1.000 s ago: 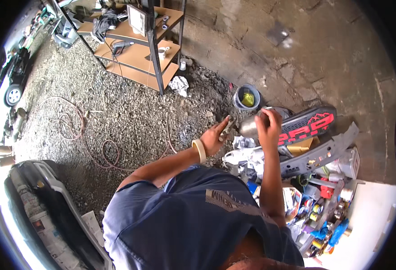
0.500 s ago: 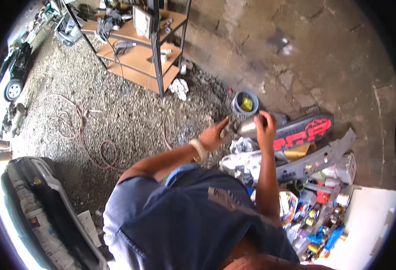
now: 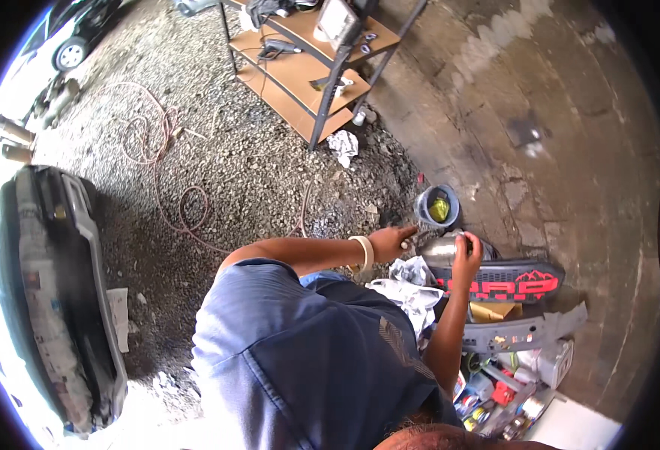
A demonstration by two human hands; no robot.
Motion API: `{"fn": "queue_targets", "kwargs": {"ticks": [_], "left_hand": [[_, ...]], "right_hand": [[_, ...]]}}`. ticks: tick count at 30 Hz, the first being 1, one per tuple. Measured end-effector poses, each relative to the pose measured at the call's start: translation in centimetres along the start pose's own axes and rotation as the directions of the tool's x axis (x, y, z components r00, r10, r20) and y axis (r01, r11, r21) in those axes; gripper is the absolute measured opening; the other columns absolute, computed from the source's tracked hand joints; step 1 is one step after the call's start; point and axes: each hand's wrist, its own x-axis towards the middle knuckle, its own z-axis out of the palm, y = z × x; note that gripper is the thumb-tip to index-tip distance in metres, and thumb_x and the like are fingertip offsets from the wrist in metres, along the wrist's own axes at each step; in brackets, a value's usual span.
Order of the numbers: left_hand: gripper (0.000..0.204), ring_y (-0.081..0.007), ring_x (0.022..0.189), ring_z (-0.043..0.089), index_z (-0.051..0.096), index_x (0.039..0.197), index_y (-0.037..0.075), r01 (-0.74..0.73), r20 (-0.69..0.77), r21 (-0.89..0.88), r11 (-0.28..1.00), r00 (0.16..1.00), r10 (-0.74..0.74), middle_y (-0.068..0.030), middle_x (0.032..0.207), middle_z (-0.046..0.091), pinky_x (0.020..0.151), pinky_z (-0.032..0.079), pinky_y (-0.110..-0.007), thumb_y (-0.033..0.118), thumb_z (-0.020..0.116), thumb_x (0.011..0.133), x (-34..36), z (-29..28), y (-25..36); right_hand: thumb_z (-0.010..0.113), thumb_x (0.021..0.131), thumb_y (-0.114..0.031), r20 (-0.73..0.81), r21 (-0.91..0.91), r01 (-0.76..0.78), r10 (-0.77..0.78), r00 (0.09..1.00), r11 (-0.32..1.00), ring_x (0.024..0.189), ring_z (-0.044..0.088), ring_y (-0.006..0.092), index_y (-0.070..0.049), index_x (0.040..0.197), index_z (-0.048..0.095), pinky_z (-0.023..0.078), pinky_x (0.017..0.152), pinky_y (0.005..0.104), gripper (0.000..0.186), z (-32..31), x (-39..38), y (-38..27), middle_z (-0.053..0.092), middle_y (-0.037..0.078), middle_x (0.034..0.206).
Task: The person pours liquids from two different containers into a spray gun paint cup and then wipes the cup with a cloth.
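Observation:
My right hand is closed, fingers and thumb gripping the top side of a rounded, shiny silver metal cup. The cup lies tilted on its side in the air, just nearer to me than a grey-blue bucket with a yellow-green cloth or sponge inside. To the left of the cup is my left hand, with a pale band on the wrist. Its index finger points toward the cup while the other fingers curl in; a small pale bit shows at them, too small to name.
Below the hands lie crumpled white plastic, a black panel with red lettering and a grey plastic strip. Cans and bottles crowd the lower right. A shelf rack stands beyond, a hose loops over gravel, and a bumper lies left.
The view has shifted, so the rack, bucket and panel sit elsewhere in the picture. The silver cup stays in my right hand, and my left hand remains beside it.

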Motion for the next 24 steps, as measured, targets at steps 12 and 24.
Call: {"fn": "queue_targets", "kwargs": {"ticks": [12, 24], "left_hand": [[0.067, -0.0452, 0.097, 0.065, 0.038, 0.151, 0.011, -0.005, -0.085, -0.084, 0.996, 0.996, -0.002, -0.0290, 0.112, 0.064, 0.087, 0.053, -0.049, 0.021, 0.064, 0.090, -0.8, -1.2, 1.8], [0.068, -0.0415, 0.100, 0.066, 0.032, 0.154, 0.011, 0.095, 0.056, -0.120, 0.988, 0.994, -0.089, -0.0250, 0.118, 0.066, 0.088, 0.053, -0.048, 0.028, 0.062, 0.095, 0.8, -3.7, 3.1]], "right_hand": [[0.069, 0.088, -0.020, -0.043, -0.073, 0.081, -0.084, 0.996, 0.994, 0.105, 0.057, 0.0321, -0.001, 0.109, 0.065, 0.044, 0.092, 0.0427, 0.028, -1.1, 0.5, -4.2, 0.061, 0.016, 0.113], [0.075, 0.082, -0.019, -0.032, -0.093, 0.031, -0.034, 0.999, 0.995, 0.101, 0.058, 0.0322, -0.003, 0.105, 0.066, 0.045, 0.089, 0.0414, 0.030, -1.2, 1.8, -5.3, 0.065, 0.015, 0.099]]}}
